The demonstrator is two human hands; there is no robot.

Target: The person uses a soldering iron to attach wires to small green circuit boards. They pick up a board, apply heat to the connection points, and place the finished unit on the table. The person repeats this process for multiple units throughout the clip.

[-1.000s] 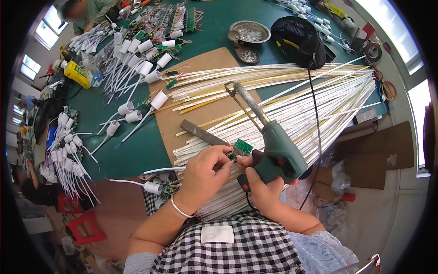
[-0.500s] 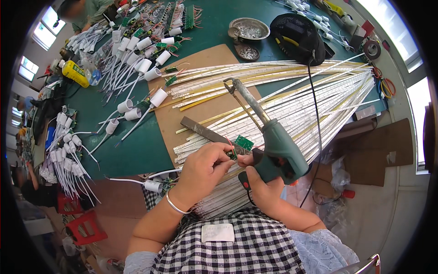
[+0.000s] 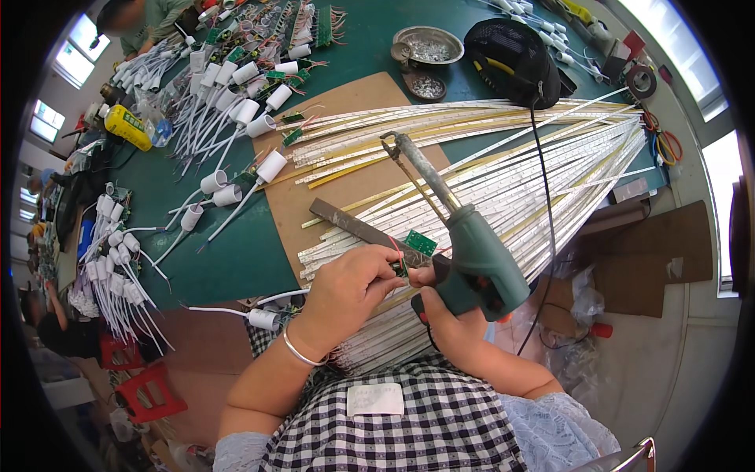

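My left hand [image 3: 346, 293] is closed in a pinch on a small green circuit board [image 3: 399, 269] with thin red wires, mostly hidden by the fingers. In my right hand [image 3: 460, 334] is a dark green soldering gun [image 3: 489, 256], gripped by its handle, its long metal tip angled up and away to the left. The right thumb and fingertip reach close to the left fingertips. Just beyond the hands, another green circuit board [image 3: 421, 242] rests by a dark flat metal bar [image 3: 362, 228]. Long white LED strips [image 3: 503, 193] fan out beneath them.
White cylindrical lamp ends with cables [image 3: 227, 195] crowd the left side. A brown board [image 3: 275, 206] lies under the strips. Farther back are a metal bowl [image 3: 452, 49] and a black mesh cap [image 3: 511, 67]. The gun's black cord [image 3: 548, 212] crosses the strips. Another person works at far left.
My hands stay almost in place, with the soldering gun shifted very slightly. The whole view has moved a little; nothing has been taken up or let go.
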